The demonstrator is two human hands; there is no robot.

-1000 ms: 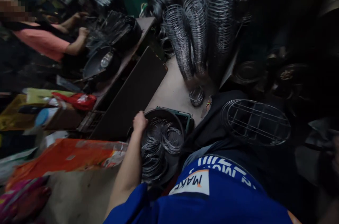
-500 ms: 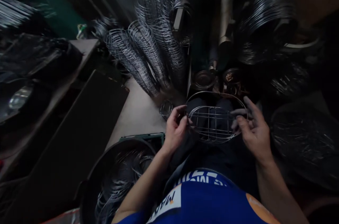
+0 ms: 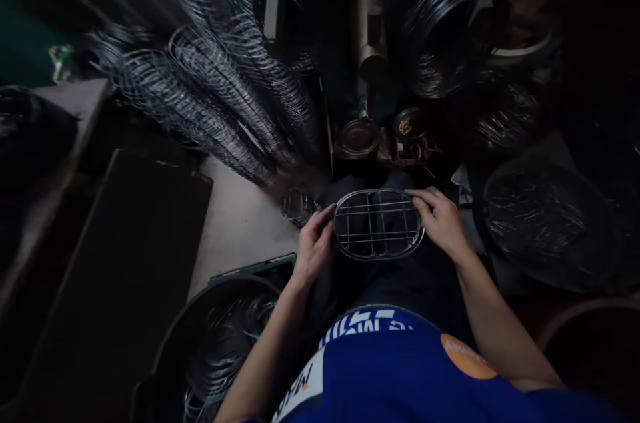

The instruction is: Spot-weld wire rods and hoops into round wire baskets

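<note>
Item, one oval rack: thin metal wire, crossed bars inside a rim that is appearing doubled, lying between our two hands above our lap. Left hand: we are pinching the left end of the rim, thumb near the fingertips, fingers partly curled, palm not closing round it. Right hand: we are gripping the upper right curve between thumb and bent fingers, a narrow opening. Handling, by our judgement: light, springy at the rim, stiffer along the bars, hardly fragile, perhaps a little slick; uneven squeezing could be bending the oval. Best hold: both rounded ends, as we are taking it now — the bars are offering thinner purchase. Edges: a small coil is sitting just beside the left fingers, where loose wire could be snagging; wire stacks are leaning beyond it. Ahead, round plates are standing near the far side of the rack. A black tub is flanking the left forearm, a dark heap the right. Room: we are finding most of it upward and back toward the shirt.
</note>
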